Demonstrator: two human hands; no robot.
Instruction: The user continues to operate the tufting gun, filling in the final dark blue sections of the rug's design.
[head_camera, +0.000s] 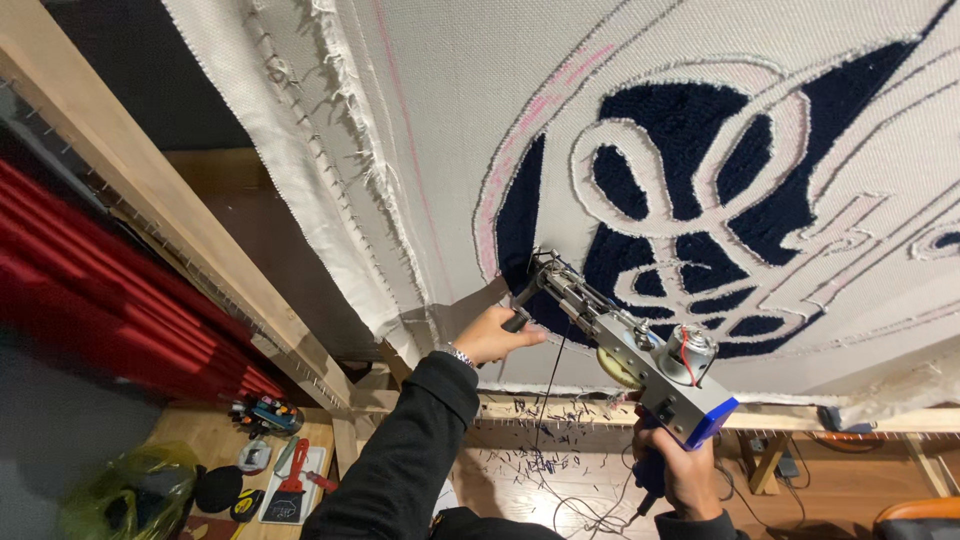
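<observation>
Above the right hand (688, 470) gripping its blue handle, the grey metal tufting gun (620, 335), steadied by the left hand (492, 335) clasping its black front grip, risked tearing the white stretched backing cloth (450, 110) if tilted.

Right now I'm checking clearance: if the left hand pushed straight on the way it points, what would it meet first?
Probably the stretched grey backing cloth with dark navy tufted pile; the left hand, gripping the tufting gun's black front handle, looks just short of it, though depth is unclear.

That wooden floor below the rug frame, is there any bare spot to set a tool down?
Bare wood floor shows between the dark sleeve and the right hand, though yarn snippets litter it. The low table at left is crowded with tools.
</observation>
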